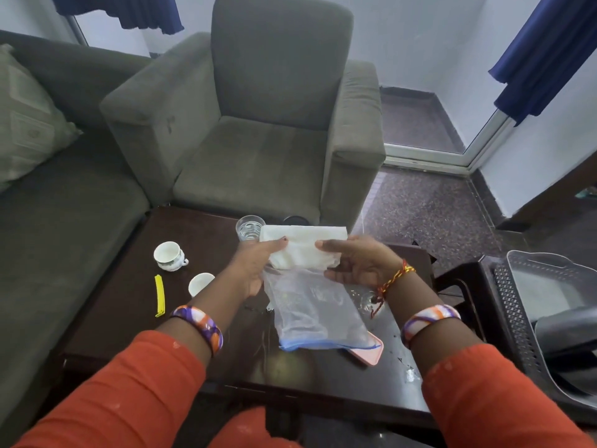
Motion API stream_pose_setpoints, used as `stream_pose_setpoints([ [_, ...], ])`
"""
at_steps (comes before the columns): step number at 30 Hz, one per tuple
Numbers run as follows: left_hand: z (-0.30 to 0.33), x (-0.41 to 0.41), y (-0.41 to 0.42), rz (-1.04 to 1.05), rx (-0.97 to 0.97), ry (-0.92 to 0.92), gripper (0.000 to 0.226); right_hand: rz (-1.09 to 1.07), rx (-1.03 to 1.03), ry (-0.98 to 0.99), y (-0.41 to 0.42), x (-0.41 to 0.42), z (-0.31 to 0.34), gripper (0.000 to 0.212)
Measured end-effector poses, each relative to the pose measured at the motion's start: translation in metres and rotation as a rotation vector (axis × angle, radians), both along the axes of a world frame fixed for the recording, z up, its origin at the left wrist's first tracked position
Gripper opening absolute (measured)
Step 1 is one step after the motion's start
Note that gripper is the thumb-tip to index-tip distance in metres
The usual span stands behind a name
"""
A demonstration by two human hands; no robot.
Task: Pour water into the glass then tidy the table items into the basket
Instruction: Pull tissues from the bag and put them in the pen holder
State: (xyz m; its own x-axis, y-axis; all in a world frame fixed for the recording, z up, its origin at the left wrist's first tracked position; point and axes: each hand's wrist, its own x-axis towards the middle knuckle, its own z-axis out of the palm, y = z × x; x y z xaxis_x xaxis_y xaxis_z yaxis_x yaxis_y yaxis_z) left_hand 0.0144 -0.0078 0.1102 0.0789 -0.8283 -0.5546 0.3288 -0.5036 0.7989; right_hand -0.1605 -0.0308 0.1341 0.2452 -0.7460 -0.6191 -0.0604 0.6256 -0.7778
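while both hands work above the table [135, 286], we note: left hand [255, 270] pinches folded cloth [303, 247] | right hand [355, 263] grips cloth and clear bag [316, 312] | glass [249, 228] upright behind

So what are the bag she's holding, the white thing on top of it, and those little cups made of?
The bag looks like thin clear plastic film: the table shows through it, and it has a blue zip strip. The white piece seems to be soft folded cloth or paper towel; it is matte and creased, and I cannot tell which. The cups look like glazed ceramic, white and glossy.
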Motion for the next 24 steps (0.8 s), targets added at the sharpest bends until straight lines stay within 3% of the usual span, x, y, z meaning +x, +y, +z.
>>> stream_pose_setpoints([
  [4, -0.013, 0.000, -0.001, 0.067, 0.021, -0.018, 0.005, -0.180, 0.109, -0.087, 0.003, 0.005, -0.020, 0.024],
  [8, -0.031, 0.006, -0.011, 0.032, 0.030, -0.142, 0.002, -0.130, 0.025, 0.016, -0.014, 0.014, -0.026, 0.032],
  [11, -0.048, 0.016, -0.020, 0.010, 0.069, -0.252, 0.024, -0.098, -0.001, 0.056, -0.036, 0.021, -0.029, 0.031],
  [13, -0.059, 0.026, -0.025, -0.007, 0.094, -0.268, 0.024, -0.148, -0.022, 0.108, -0.058, 0.020, -0.035, 0.030],
  [18, -0.083, 0.053, -0.043, -0.077, 0.120, -0.127, 0.013, -0.289, -0.207, 0.395, -0.122, 0.017, -0.065, 0.022],
  [24, -0.101, 0.070, -0.071, -0.053, 0.237, -0.043, 0.027, -0.160, -0.464, 0.846, -0.171, 0.042, -0.100, 0.025],
])
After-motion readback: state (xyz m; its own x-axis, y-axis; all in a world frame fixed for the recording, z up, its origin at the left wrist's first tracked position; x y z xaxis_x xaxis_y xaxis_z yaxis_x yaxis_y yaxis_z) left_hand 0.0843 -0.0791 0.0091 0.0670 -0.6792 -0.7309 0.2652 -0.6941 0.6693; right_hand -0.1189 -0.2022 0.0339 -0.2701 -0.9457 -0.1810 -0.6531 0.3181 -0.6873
